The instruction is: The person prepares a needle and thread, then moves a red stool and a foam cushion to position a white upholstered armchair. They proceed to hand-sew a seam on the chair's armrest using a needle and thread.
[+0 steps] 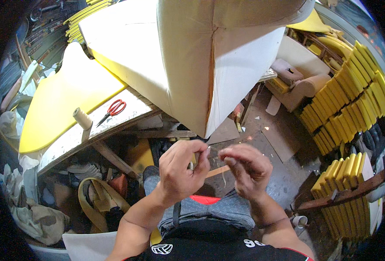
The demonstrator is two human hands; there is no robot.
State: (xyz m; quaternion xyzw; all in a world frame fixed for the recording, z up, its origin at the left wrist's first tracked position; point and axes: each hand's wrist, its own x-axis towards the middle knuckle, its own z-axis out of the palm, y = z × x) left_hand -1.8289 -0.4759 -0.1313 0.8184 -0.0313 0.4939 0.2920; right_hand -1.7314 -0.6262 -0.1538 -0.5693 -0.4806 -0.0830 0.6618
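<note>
Both my hands are raised in front of my lap, just below the lower tip of a large cream fabric-covered piece (186,65). My left hand (181,167) is closed in a pinch, with something too small to make out at its fingertips. Close beside it, my right hand (248,167) has its fingers bent together in a pinch. A pale thread (224,179) dangles beneath the right fingertips. Down the middle of the cream piece runs an open seam (211,82) with brown-orange edges, and loose thread strands hang along it.
On the white-topped bench (133,108) at left lie red-handled scissors (113,109), a thread spool (83,118) and a yellow foam sheet (66,100). Stacked yellow foam pieces (344,108) fill the right side. Scraps litter the floor (266,148). A wide tan strap (88,200) loops at lower left.
</note>
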